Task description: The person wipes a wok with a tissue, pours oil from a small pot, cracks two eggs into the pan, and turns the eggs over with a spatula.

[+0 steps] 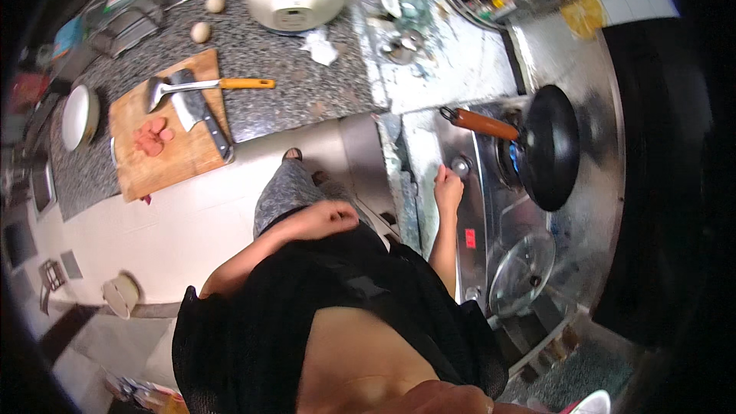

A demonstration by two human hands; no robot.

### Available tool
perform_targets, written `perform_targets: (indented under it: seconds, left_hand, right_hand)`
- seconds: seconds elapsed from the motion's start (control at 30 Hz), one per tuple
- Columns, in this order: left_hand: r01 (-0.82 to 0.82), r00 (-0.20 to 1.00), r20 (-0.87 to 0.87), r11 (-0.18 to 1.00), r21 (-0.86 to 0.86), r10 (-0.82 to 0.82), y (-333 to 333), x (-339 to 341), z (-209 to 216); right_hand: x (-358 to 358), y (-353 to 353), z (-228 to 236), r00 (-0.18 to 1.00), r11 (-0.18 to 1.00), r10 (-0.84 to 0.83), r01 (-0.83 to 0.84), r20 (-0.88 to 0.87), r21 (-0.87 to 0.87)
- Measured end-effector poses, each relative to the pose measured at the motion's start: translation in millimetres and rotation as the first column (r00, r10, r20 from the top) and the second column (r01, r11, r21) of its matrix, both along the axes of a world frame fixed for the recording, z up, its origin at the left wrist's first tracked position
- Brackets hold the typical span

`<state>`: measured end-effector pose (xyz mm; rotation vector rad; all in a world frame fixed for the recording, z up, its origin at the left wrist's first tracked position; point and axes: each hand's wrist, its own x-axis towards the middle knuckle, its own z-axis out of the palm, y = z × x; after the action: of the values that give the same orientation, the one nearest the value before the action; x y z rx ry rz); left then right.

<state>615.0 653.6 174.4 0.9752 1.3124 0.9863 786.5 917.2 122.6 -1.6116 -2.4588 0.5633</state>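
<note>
The black wok [553, 149] sits on a burner at the far right of the stove [481, 203], its brown handle [483, 124] pointing left. A blue flame [513, 156] shows at its near edge; no food can be made out inside.

Right hand [448, 188]: fingers curled closed, nothing seen in its grip, positioned just beside a stove knob [460, 166]. Contact with the knob cannot be confirmed. Left hand [334, 218]: in front of the body, blurred, fingers loosely bent, apparently unladen; whether fully closed cannot be told.

A glass lid [523, 274] lies on the stove nearer the body, clear of the wok.

On the bench [307, 100] to the left, a wooden cutting board [172, 165] carries pink sausage slices [155, 136], a cleaver [201, 115] and a spatula [245, 83] laid across the blade. Two pale eggs [201, 31] rest beyond the board, a white bowl [80, 117] to its left.

Assessment: the step in hand appears to be heating the wok and setting the flame. The next move likely calls for checking the heat, then the right hand leaving the knob to fetch oil or ingredients.
</note>
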Motion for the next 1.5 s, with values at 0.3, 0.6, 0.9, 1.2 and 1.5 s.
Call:
perform_targets:
  seconds: [0.3,0.6,0.9,1.2,1.5]
  left_hand:
    - [0.085,0.995,0.06,0.996,-0.01,-0.084,1.2,-55.6,13.3]
    - [0.366,0.661,-0.744,0.822,0.437,0.101,221.6,-69.3,135.0]
    - [0.54,0.841,0.173,0.772,-0.335,-0.513,308.4,-12.3,93.1]
    - [0.405,0.862,0.404,0.896,-0.185,-0.306,244.5,0.6,135.9]
    - [0.352,0.926,0.198,0.924,-0.149,-0.321,254.8,11.1,135.8]
  right_hand:
    - [-4.0,-56.2,-20.8,0.806,0.829,0.187,-0.436,-0.561,-0.35]
    - [91.3,-216.3,-111.0,0.959,0.699,0.073,-0.245,-0.274,-0.672]
    - [112.9,-233.0,-115.1,0.96,0.668,-0.108,-0.123,-0.259,-0.734]
    - [114.7,-239.4,-116.3,0.949,0.661,-0.165,-0.098,-0.271,-0.744]
    - [115.2,-244.3,-115.6,0.945,0.669,-0.185,-0.079,-0.269,-0.739]
